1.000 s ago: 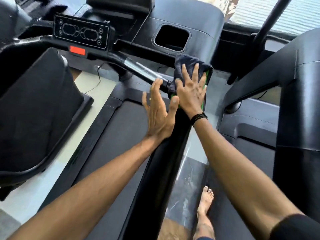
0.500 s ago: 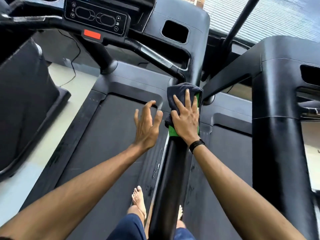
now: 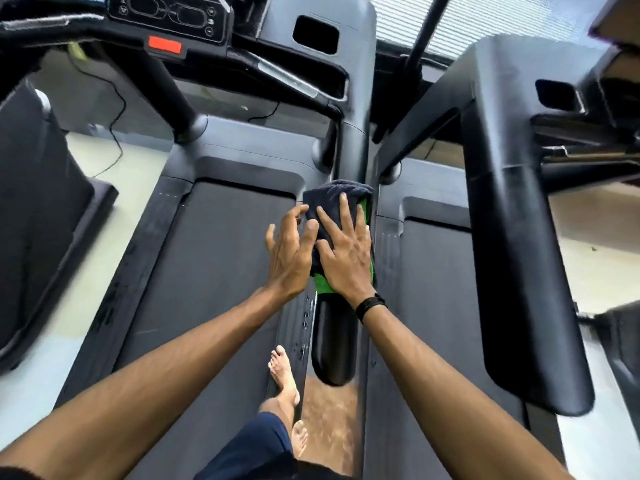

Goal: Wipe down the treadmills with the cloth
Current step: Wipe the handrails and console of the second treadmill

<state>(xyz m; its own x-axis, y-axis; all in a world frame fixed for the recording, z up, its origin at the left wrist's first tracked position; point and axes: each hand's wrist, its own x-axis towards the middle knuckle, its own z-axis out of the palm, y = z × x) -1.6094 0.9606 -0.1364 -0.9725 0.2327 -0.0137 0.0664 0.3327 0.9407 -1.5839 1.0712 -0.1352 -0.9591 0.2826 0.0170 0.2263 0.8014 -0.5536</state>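
A dark blue and green cloth [image 3: 329,199] lies draped over the black side handrail [image 3: 334,344] of the middle treadmill [image 3: 221,258]. My right hand [image 3: 346,254] presses flat on the cloth with straight, spread fingers. My left hand [image 3: 291,251] is just left of it, fingers loosely bent, its fingertips touching the cloth's left edge. The cloth hides the rail beneath both hands.
The treadmill console [image 3: 169,12] with a red stop button [image 3: 165,45] is at the top. A second treadmill's handrail [image 3: 519,237] stands to the right, another machine [image 3: 38,209] to the left. My bare feet [image 3: 282,372] stand between the belts.
Both hands and the cloth have slid down the handrail toward its near end. My left hand has closed in and now touches the cloth's edge.
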